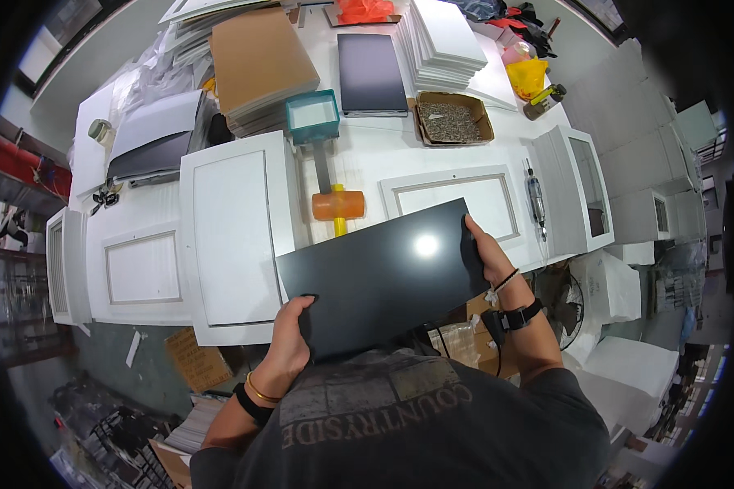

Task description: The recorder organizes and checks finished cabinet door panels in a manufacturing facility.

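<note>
Head view, looking down: a person holds a flat, dark rectangular panel [375,281] in both bare hands, in front of the body at the near side of a white worktable [355,159]. The panel lies slantwise, its right end farther from the body than its left, and a round patch of light shines on its smooth face.

The left hand [289,332] is closed on the panel's near left end, thumb at the edge. The right hand [488,251] is clamped on the right end, thumb along the edge — the fingers beneath are mostly hidden on both sides.

Just beyond the panel lies a mallet [339,205] with an orange head and a yellow handle, partly covered by the panel. To its left is a large white framed door [232,236]; to its right, partly behind the panel, a smaller white framed panel [457,196]. A slim, pen-shaped tool [536,202] lies farther right.

On the far side stand a teal box [312,134], a stack of brown-topped boards [261,61], a dark stack [373,75] and an open cardboard tray [487,126] of small pieces — too small to identify.
</note>
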Demonstrator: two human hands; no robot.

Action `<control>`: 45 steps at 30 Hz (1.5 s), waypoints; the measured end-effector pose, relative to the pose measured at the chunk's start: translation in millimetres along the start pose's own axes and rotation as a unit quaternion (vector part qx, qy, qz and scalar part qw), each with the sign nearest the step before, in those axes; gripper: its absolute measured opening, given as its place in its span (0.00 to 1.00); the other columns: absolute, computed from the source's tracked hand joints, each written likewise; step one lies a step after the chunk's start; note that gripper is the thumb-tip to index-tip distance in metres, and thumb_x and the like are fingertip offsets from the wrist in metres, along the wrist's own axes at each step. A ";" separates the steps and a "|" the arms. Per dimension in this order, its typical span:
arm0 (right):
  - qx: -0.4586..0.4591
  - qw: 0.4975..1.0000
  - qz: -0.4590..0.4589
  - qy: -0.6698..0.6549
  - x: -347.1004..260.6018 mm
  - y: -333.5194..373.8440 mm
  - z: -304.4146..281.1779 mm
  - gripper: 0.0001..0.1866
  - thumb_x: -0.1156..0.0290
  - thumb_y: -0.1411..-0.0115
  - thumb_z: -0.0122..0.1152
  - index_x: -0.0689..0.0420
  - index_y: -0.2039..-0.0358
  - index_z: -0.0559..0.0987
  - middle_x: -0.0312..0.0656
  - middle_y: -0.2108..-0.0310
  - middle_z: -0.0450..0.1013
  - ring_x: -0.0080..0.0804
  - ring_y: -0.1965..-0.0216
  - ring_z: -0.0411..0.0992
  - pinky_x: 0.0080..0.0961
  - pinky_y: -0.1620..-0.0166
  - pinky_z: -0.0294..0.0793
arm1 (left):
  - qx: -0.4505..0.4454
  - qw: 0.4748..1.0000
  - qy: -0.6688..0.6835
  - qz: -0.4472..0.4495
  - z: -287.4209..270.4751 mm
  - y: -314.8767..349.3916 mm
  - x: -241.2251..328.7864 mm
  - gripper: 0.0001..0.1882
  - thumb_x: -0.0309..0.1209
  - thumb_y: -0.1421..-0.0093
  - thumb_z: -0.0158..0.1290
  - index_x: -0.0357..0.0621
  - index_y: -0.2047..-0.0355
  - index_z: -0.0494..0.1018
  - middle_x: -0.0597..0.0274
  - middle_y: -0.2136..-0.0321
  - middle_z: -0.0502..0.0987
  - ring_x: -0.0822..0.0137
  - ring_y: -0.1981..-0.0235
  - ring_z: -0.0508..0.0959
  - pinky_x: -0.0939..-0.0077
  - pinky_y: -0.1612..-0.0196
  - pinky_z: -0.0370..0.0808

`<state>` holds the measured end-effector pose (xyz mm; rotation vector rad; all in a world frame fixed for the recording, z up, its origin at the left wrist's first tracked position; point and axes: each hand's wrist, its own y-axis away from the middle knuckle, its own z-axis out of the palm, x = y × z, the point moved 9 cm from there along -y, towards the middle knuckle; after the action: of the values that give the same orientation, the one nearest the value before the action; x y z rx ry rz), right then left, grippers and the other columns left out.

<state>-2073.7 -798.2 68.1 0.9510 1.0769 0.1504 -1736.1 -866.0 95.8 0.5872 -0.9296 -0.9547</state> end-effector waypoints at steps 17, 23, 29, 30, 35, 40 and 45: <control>-0.115 0.935 -0.090 0.323 -244.5 -149.0 8.8 0.33 0.46 0.45 0.48 0.71 0.63 0.73 0.48 0.69 0.72 0.30 0.72 0.72 0.22 0.68 0.72 | 0.015 0.981 0.174 0.080 148.5 -127.6 -24.9 0.19 0.31 0.49 0.44 0.41 0.55 0.63 0.60 0.58 0.69 0.63 0.54 0.68 0.65 0.49 0.61; -0.125 0.864 -0.128 0.471 -342.7 -198.3 68.0 0.33 0.46 0.47 0.51 0.72 0.64 0.74 0.50 0.69 0.73 0.34 0.71 0.73 0.24 0.67 0.72 | -0.028 0.962 0.248 0.107 193.8 -202.2 -8.7 0.19 0.28 0.50 0.45 0.40 0.56 0.64 0.60 0.58 0.69 0.62 0.55 0.68 0.66 0.49 0.62; -0.136 0.786 -0.243 0.552 -408.6 -236.4 149.5 0.28 0.47 0.48 0.52 0.65 0.68 0.77 0.45 0.72 0.74 0.29 0.74 0.73 0.22 0.67 0.72 | -0.067 0.945 0.296 0.118 229.3 -258.6 23.3 0.16 0.26 0.50 0.45 0.37 0.59 0.64 0.57 0.59 0.70 0.61 0.56 0.69 0.69 0.49 0.63; -0.132 0.769 -0.273 0.563 -420.8 -245.3 160.3 0.29 0.47 0.48 0.52 0.66 0.66 0.76 0.45 0.70 0.73 0.30 0.72 0.73 0.22 0.65 0.71 | -0.073 0.944 0.297 0.126 234.9 -267.2 31.0 0.16 0.25 0.50 0.45 0.37 0.59 0.64 0.57 0.59 0.70 0.61 0.56 0.69 0.70 0.49 0.63; -0.119 0.675 -0.348 0.640 -462.2 -306.6 210.9 0.36 0.43 0.50 0.52 0.66 0.56 0.70 0.49 0.58 0.69 0.31 0.59 0.69 0.22 0.55 0.66 | -0.103 0.928 0.323 0.154 251.4 -311.1 59.8 0.14 0.24 0.51 0.45 0.36 0.61 0.64 0.58 0.60 0.70 0.62 0.56 0.69 0.70 0.49 0.62; -0.081 0.574 -0.398 0.711 -467.0 -342.3 259.6 0.43 0.33 0.48 0.33 0.64 0.55 0.70 0.54 0.53 0.64 0.47 0.47 0.59 0.32 0.44 0.51 | -0.086 0.925 0.332 0.162 255.1 -343.6 81.9 0.12 0.23 0.51 0.44 0.37 0.64 0.64 0.59 0.60 0.68 0.64 0.56 0.66 0.70 0.48 0.58; -0.019 0.586 -0.394 0.708 -469.7 -429.6 264.4 0.51 0.29 0.50 0.26 0.72 0.55 0.68 0.62 0.53 0.64 0.51 0.46 0.58 0.31 0.43 0.49 | -0.028 0.933 0.327 0.148 252.7 -374.0 84.0 0.10 0.21 0.52 0.45 0.40 0.67 0.66 0.63 0.64 0.69 0.66 0.59 0.66 0.73 0.50 0.58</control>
<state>-2239.4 -1465.8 113.4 -0.0051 2.8822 0.1813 -2092.1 -1125.1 -33.9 0.6387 -0.3714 -0.4547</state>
